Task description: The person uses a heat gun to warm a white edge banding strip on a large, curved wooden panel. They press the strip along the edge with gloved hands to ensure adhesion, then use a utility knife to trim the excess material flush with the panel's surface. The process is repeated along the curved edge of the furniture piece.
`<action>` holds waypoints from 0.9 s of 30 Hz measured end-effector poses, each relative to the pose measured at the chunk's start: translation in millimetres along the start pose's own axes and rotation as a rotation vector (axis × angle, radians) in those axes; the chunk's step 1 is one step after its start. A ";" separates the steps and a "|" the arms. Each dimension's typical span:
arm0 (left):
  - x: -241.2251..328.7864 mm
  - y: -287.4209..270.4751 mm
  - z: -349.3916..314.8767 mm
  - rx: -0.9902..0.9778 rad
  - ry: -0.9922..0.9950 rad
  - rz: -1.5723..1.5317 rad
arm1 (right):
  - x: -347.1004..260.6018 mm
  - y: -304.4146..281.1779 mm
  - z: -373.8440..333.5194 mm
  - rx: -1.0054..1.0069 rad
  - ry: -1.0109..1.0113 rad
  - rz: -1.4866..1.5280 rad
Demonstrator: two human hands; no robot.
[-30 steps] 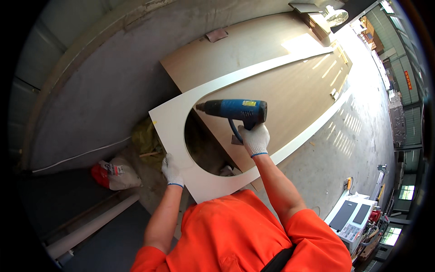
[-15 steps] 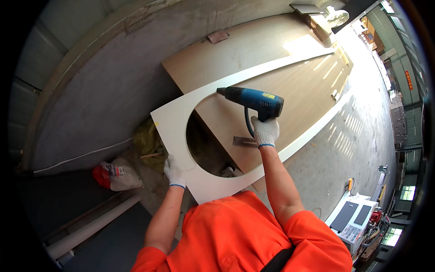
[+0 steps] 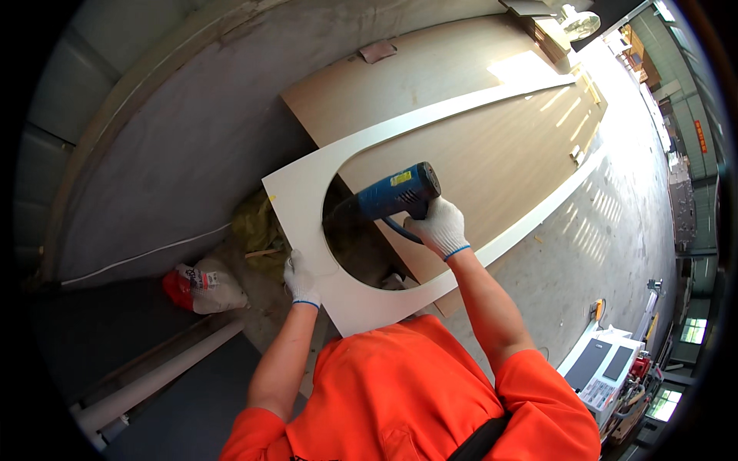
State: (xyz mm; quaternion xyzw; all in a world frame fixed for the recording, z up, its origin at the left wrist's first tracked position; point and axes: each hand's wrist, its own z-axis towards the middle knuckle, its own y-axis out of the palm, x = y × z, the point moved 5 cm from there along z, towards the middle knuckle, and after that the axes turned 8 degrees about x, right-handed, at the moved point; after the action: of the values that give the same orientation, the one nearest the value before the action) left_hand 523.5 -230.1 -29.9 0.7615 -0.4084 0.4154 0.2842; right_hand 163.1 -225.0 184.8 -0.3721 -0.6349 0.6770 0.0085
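Observation:
A large white panel (image 3: 296, 201) with a long opening, rounded at the near end, lies in front of me. My left hand (image 3: 301, 281), in a white knit glove, grips its left edge, fingers on top. In my gloved right hand (image 3: 441, 229) is a blue heat gun (image 3: 390, 192) with a dark nozzle, held by its handle. The heat gun hangs over the opening, tilted down to the left, its nozzle close to the opening's inner left edge. Its cord curves below the body, beside my right hand.
Brown wooden sheets (image 3: 492, 165) lie beneath the panel. A red and white sack (image 3: 209, 287) and crumpled yellowish material (image 3: 257, 233) sit on the floor at left. A wall (image 3: 177, 146) runs along the far left. Equipment with a white casing (image 3: 603, 369) stands at lower right.
The heat gun has swung from the opening's upper edge down toward its left inner edge, nozzle now pointing lower. My left hand still holds the panel's edge.

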 end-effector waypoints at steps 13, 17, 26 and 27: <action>3.4 -1.2 -1.6 0.011 0.004 0.027 | -7.3 -7.2 -7.4 0.128 0.012 -0.003; 4.2 -2.3 -1.1 0.022 0.018 0.041 | -4.8 2.0 4.4 0.295 0.194 0.099; 6.8 0.2 -3.2 0.011 0.015 0.019 | 27.5 -20.4 32.2 0.498 0.316 0.035; 5.2 -2.0 -1.1 0.008 0.024 0.024 | 31.0 -24.5 34.5 0.508 0.335 0.022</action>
State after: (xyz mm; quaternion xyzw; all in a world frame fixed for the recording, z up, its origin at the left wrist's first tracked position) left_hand 526.4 -230.3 -25.1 0.7527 -0.4123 0.4296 0.2810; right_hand 111.7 -234.7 187.8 -0.4715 -0.4311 0.7432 0.1986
